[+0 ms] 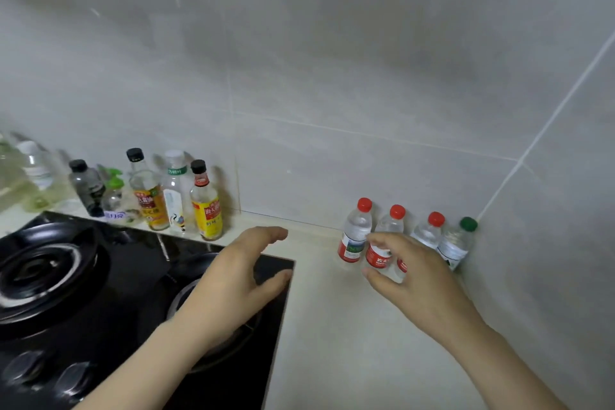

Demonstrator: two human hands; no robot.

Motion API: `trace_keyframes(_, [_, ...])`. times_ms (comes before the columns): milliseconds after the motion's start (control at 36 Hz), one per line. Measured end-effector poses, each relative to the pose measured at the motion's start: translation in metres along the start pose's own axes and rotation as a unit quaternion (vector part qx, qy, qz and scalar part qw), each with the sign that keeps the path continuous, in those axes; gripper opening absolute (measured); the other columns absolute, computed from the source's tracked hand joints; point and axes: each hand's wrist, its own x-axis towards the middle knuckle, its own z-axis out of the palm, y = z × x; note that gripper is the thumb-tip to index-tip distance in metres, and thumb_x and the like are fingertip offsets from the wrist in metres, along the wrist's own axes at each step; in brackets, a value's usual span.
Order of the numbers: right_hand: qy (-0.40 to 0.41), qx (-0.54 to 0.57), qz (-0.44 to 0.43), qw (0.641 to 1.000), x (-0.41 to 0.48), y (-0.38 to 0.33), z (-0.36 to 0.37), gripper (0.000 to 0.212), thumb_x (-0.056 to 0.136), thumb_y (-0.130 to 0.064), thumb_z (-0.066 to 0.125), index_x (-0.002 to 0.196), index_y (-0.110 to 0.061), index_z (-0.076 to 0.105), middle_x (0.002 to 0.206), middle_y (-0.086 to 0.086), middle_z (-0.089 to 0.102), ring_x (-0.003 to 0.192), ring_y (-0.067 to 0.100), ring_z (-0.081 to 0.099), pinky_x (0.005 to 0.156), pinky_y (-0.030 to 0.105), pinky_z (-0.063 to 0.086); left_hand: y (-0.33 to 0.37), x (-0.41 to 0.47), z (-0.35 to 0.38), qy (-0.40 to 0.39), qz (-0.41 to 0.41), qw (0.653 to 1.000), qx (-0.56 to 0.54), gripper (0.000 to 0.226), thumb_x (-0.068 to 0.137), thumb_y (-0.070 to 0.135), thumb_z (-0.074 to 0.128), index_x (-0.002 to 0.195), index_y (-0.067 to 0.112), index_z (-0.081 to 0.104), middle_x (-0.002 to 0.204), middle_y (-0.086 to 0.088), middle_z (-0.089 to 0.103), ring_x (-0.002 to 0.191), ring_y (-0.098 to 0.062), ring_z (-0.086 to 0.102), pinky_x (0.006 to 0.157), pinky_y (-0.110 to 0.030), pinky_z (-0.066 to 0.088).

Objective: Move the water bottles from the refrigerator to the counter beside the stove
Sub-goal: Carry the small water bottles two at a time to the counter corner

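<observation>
A tiled wall (332, 76) backs a pale tabletop (326, 326) beside a black glass stove (100, 293). Four small water bottles (354, 236) stand upright in a tight row along the wall's foot, running into the right-hand corner.

The row itself looks like the chief risk. The bottles are narrow and light and stand just beside one another. A careless brush as the right hand (422, 280) works among them could tip one into its neighbours, or send it rolling toward the stove. The green-capped bottle (456, 243), wedged in the corner, leaves no room on that side, so any further bottle would probably have to go on the open stove side. The left hand (239, 273) hangs over the stove's near corner, above a burner (213, 303). No flame shows there. Taller condiment bottles (206, 206) crowd the ledge behind the stove and could be knocked by a wide swing of that arm.

The left hand's fingers (269, 233) are spread and loosely arched, holding nothing and touching nothing visible. The right hand's fingers (382, 238) form a half-open curve, with forefinger above and thumb (376, 276) below. They frame the red label of the second bottle (387, 226) from the left. Whether they press the plastic or only hover before it cannot be told.
</observation>
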Motion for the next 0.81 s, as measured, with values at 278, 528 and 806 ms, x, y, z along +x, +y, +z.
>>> trace_keyframes(278, [-0.055, 0.037, -0.109, 0.992, 0.012, -0.053, 0.003, 0.04, 0.083, -0.035, 0.069, 0.122, -0.036, 0.057, 0.111, -0.035, 0.05, 0.111, -0.01, 0.048, 0.089, 0.002, 0.034, 0.018, -0.055, -0.055, 0.088, -0.042, 0.994, 0.055, 0.052, 0.077, 0.052, 0.055, 0.124, 0.03, 0.056, 0.118, 0.024, 0.056, 0.109, 0.006, 0.055, 0.093, -0.014, 0.045])
trace_keyframes(528, [-0.146, 0.075, -0.247, 0.955, 0.009, -0.105, 0.034, 0.041, 0.084, -0.035, 0.067, 0.123, -0.036, 0.056, 0.109, -0.034, 0.049, 0.106, -0.012, 0.044, 0.086, -0.004, 0.029, 0.047, -0.149, -0.079, 0.174, -0.178, 0.958, 0.139, 0.043, 0.081, 0.024, 0.073, 0.121, 0.028, 0.058, 0.117, 0.026, 0.054, 0.11, 0.015, 0.045, 0.085, 0.0, 0.038])
trace_keyframes(806, [-0.235, 0.112, -0.405, 0.877, -0.036, -0.196, 0.067, 0.044, 0.084, -0.035, 0.068, 0.126, -0.035, 0.056, 0.121, -0.026, 0.054, 0.114, -0.009, 0.047, 0.089, -0.004, 0.029, 0.088, -0.272, -0.108, 0.279, -0.33, 0.877, 0.208, 0.047, 0.081, 0.034, 0.071, 0.12, 0.044, 0.048, 0.117, 0.036, 0.047, 0.107, 0.009, 0.051, 0.09, -0.011, 0.043])
